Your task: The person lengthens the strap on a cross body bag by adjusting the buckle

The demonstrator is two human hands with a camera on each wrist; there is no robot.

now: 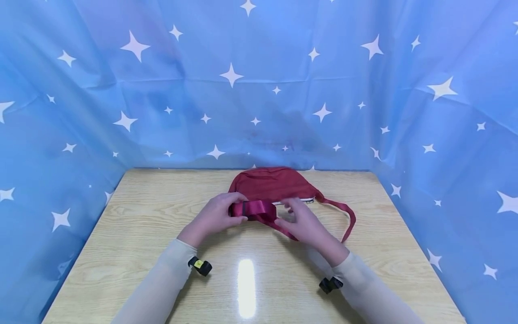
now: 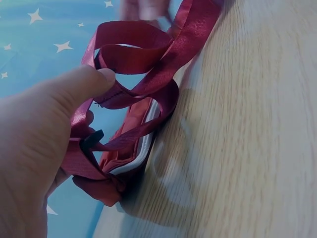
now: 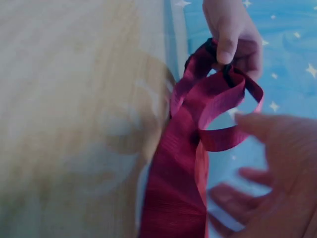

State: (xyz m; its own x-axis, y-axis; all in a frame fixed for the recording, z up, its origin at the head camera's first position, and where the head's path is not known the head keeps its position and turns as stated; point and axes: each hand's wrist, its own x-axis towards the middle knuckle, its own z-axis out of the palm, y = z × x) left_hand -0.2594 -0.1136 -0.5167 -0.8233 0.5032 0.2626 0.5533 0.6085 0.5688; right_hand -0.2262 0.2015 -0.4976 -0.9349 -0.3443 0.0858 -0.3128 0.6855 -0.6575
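Note:
A dark red waist bag (image 1: 271, 183) lies towards the far edge of the table, its pale zipper (image 2: 145, 141) facing the near side. In front of it, my left hand (image 1: 215, 214) pinches the bag's red strap (image 1: 261, 208) between thumb and fingers. The strap is bent into several loops there, and a black slider (image 2: 92, 140) sits on it by the left hand. My right hand (image 1: 304, 223) is at the right side of the loops, blurred, with its fingers spread loosely and its thumb close to a loop (image 3: 220, 140). Whether that thumb touches the strap is unclear.
The light wooden table (image 1: 162, 193) reaches back to a blue curtain (image 1: 259, 103) with white stars, which also hangs at both sides. Another stretch of strap (image 1: 349, 216) curves out to the right of the bag. Black wrist cameras (image 1: 204, 267) sit on both sleeves.

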